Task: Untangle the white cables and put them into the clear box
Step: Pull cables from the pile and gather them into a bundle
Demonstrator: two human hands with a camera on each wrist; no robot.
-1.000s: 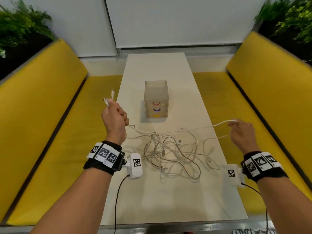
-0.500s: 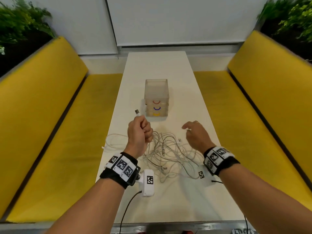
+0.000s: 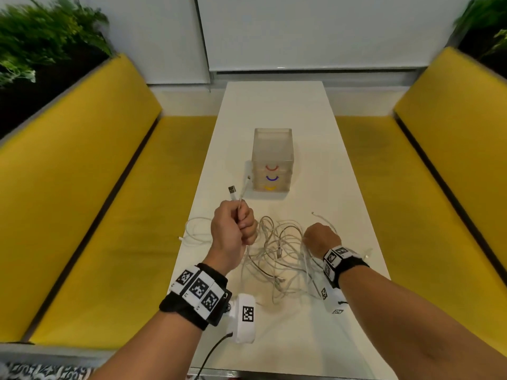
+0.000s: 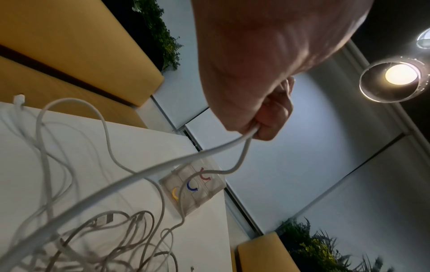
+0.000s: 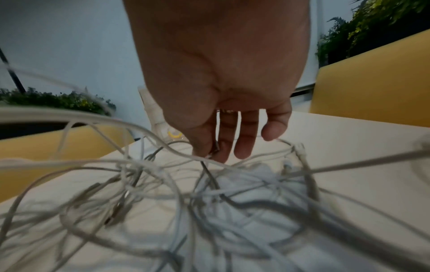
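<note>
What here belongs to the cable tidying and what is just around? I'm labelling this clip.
Job: tangled white cables; cable gripped in left hand; right hand reaching into the tangle; clear box.
Just around: white table; yellow benches; plants.

Yellow benches (image 3: pixel 90 204) flanking a white table (image 3: pixel 277 111) — pale wall panels (image 3: pixel 315 28), green plants (image 3: pixel 41 37) behind

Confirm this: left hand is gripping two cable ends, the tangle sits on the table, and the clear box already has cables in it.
Wrong on the box. The head view shows the clear box holding no cables. The left hand does grip two cable ends, and the tangle lies on the table.
</note>
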